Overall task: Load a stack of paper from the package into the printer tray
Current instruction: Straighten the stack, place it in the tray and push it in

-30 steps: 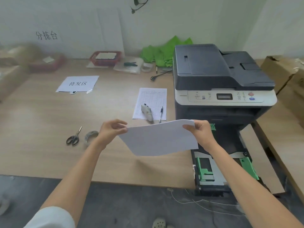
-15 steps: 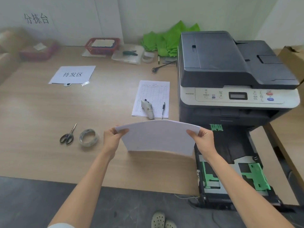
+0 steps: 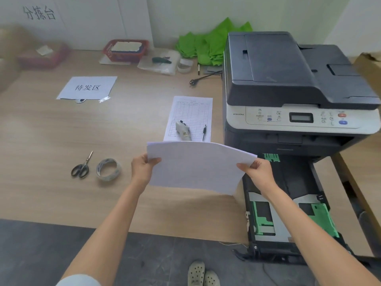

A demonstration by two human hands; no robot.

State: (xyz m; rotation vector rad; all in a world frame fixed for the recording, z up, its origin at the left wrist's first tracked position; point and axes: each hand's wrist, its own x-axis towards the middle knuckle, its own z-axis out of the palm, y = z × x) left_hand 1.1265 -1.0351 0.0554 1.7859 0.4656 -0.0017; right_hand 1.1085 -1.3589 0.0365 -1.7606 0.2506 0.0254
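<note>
Light wood-grain table carries all items. Dark grey and white multifunction printer stands at its right end, with its black paper tray with green plastic guides pulled out toward the person, no paper in it. White stack of paper sheets is held in the air above the table edge, just left of the tray, bowed upward in the middle. Left hand is clamped on the stack's left edge; right hand grips its right edge. Printed form sheet lies behind the stack. Clear tape roll and black-handled scissors lie side by side, left.
</note>
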